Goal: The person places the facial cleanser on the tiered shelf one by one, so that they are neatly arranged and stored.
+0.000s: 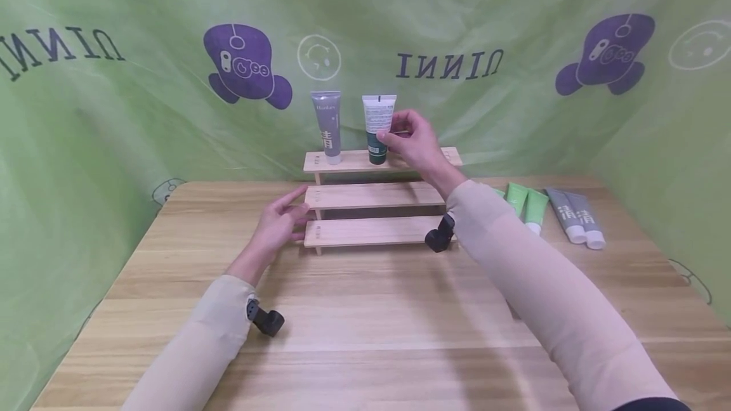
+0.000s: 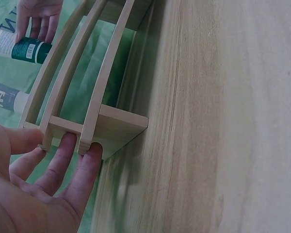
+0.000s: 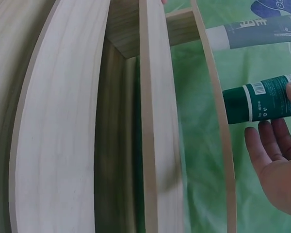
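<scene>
A three-tier wooden display rack (image 1: 365, 195) stands on the table. On its top tier, at the left, a grey tube (image 1: 328, 129) stands upright on its cap. To the right of it is a white and dark green tube (image 1: 378, 122), upright, its cap at the top board. My right hand (image 1: 417, 144) pinches this tube from the right side, the thumb on its printed front. In the right wrist view its dark green cap (image 3: 236, 104) meets the board's edge. My left hand (image 2: 48, 179) grips the rack's left end, thumb and fingers at the ends of the boards.
Right of the rack, partly behind my right forearm, lie light green tubes (image 1: 535, 208). Two grey tubes (image 1: 577, 217) lie beside them, white caps toward me. A green printed cloth (image 1: 457, 5) hangs behind and beside the wooden table (image 1: 342, 328).
</scene>
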